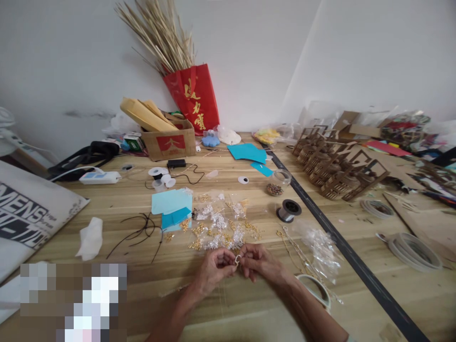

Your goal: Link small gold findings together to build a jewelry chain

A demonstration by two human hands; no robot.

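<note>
1. Head view: left hand (213,270) and right hand (262,262) meet above the counter (263,311), fingertips pinching a small curved piece (237,260).
2. Loose silvery beads (218,220) and gold-colored bits (198,230) lie just beyond; a slipping pinch could lose it among them.

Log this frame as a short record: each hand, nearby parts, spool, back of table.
left hand: fingertips on a small shiny piece
right hand: fingertips on the same piece
beyond hands: gold and silver-coloured bits, some bagged
spool: dark-rimmed spool, beside the black strip
back of table: red bag holding dry stalks, near a cardboard box
</note>
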